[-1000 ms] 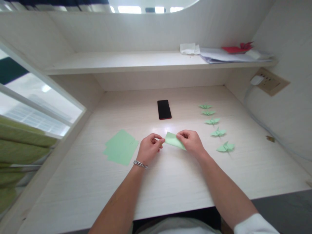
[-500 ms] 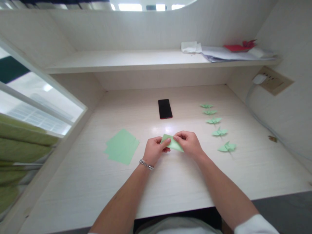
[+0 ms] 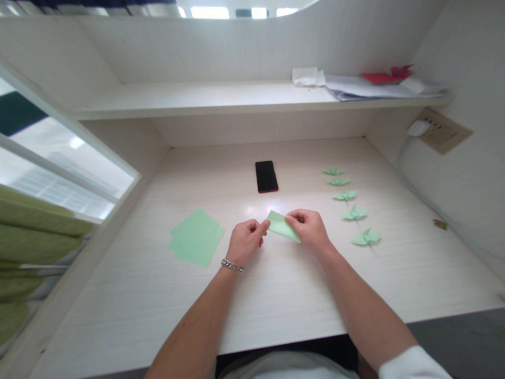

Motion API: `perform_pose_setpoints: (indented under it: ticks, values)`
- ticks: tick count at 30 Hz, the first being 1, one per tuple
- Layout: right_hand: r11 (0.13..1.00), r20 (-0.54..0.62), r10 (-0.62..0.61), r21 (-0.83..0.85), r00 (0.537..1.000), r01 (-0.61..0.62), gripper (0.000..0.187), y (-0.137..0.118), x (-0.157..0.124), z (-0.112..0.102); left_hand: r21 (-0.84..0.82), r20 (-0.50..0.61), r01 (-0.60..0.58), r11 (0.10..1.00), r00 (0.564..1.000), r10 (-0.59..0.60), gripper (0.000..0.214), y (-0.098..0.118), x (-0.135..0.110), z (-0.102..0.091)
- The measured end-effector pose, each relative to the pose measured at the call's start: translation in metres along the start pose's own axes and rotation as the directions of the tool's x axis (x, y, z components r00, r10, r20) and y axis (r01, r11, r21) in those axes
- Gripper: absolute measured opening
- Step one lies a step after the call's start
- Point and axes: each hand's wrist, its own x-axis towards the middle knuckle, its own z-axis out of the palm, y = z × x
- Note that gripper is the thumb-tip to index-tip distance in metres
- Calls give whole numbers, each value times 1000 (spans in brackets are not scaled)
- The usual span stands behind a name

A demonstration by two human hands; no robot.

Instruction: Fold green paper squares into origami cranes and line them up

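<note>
A folded piece of light green origami paper (image 3: pixel 282 226) is held over the middle of the desk. My right hand (image 3: pixel 310 227) pinches its right side between thumb and fingers. At the paper's left edge, my left hand (image 3: pixel 246 239) has its thumb and fingertips closed on or right against the corner. To the left lies a fanned stack of green paper sheets (image 3: pixel 198 237). Several folded green paper cranes stand in a column on the right, the nearest crane (image 3: pixel 367 238) being the largest in view.
A black phone (image 3: pixel 266 176) lies behind my hands. Across the back runs a shelf (image 3: pixel 197 97) bearing papers (image 3: pixel 366 87), a white tissue packet (image 3: pixel 307 77) and a red paper crane (image 3: pixel 401 71). A white cable (image 3: pixel 418 195) hangs from the wall socket (image 3: pixel 444 131) at right.
My left hand has slid left to the paper's edge, uncovering more of the green paper. My right hand keeps its pinch and has shifted slightly right.
</note>
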Motion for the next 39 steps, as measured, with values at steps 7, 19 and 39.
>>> perform_pose_setpoints:
  ticks: [7, 19, 39]
  values:
    - [989, -45, 4, 149, 999, 3, 22, 3, -1, 5, -314, 96, 77, 946, 994, -49, 39, 1, -2, 17]
    - [996, -66, 26, 89, 998, -20, 21, -1, -6, 17, -210, 51, 133, 969, 991, -125, 40, -7, -3, 24]
    - [982, -135, 49, 188, 990, -23, 23, 5, -4, 21, -135, 111, 118, 984, 988, -103, 43, 2, -10, 32]
